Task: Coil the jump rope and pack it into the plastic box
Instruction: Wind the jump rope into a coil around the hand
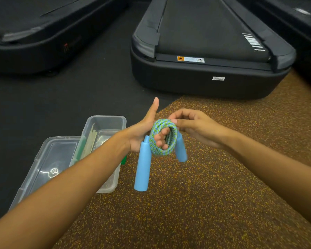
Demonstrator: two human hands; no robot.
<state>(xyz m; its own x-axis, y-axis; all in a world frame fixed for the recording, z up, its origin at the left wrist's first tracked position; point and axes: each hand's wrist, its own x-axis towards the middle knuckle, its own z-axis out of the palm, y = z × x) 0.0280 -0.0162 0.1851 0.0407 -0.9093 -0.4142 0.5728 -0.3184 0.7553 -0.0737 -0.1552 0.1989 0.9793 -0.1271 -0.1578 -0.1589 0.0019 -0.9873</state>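
Observation:
The jump rope (pixel 153 141), a blue-and-green braided cord, is wound in a tight coil around the fingers of my left hand (pixel 144 130), whose thumb sticks straight up. Its two light blue handles hang down from the coil: one long handle (pixel 142 168) at the left and another (pixel 180 150) at the right, slightly blurred. My right hand (pixel 192 128) pinches the top right of the coil with its fingertips. The clear plastic box (pixel 106 121) stands open on the floor to the left, partly hidden behind my left forearm.
The box's clear lid (pixel 48 159) lies flat beside it on the left. Something green and a pale card sit inside the box. A black treadmill (pixel 205 51) stands ahead, others at far left and right. Speckled brown rubber floor (pixel 187 203) lies below my hands.

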